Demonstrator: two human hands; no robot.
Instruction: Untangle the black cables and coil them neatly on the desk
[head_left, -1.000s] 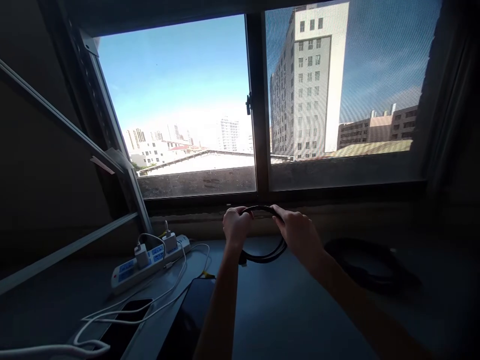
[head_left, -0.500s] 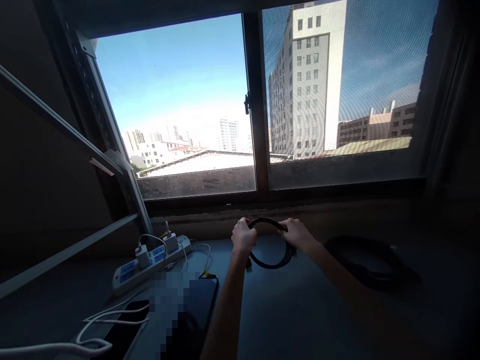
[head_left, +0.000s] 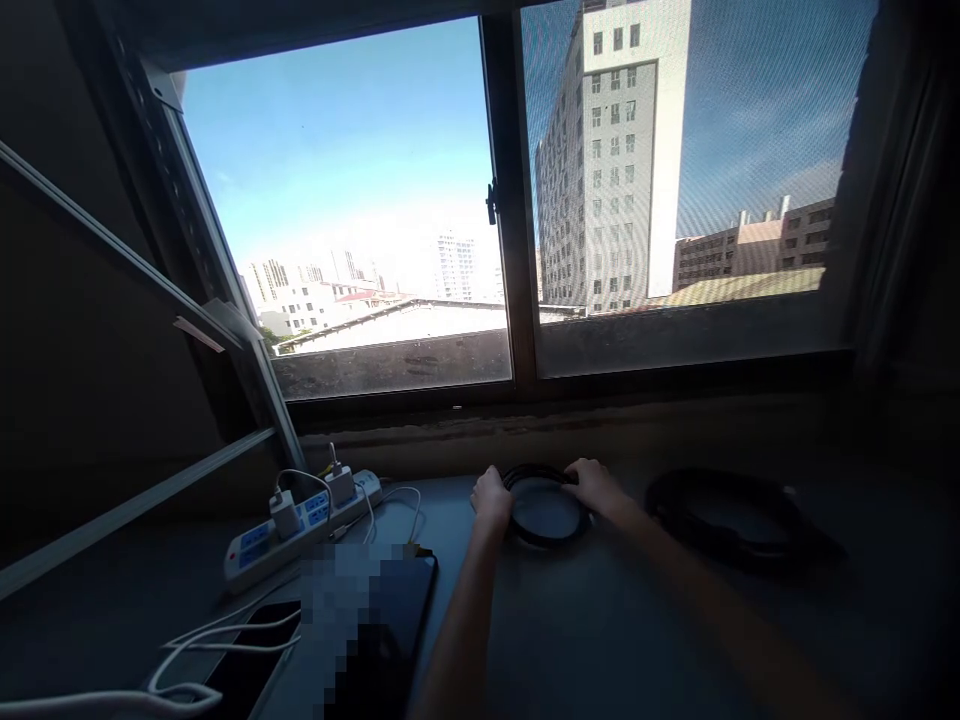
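A black cable wound into a small round coil is at the middle of the table, low against its surface. My left hand is closed on the coil's left side. On the upper right side of the loop, my right hand has its fingers closed around the strands. The undersides of both hands and the fingertips are hidden. A larger black cable coil lies on the table to the right, past my right forearm.
A white power strip with two plugged-in chargers stands at the left. Near it lie a dark flat device, partly pixelated, and white cables. A metal frame rises at the left, and a window stands behind the table.
Both hands have lowered the small coil toward the tabletop. It now looks rounder and flatter, with its strands closer together. The larger coil has stayed in place.
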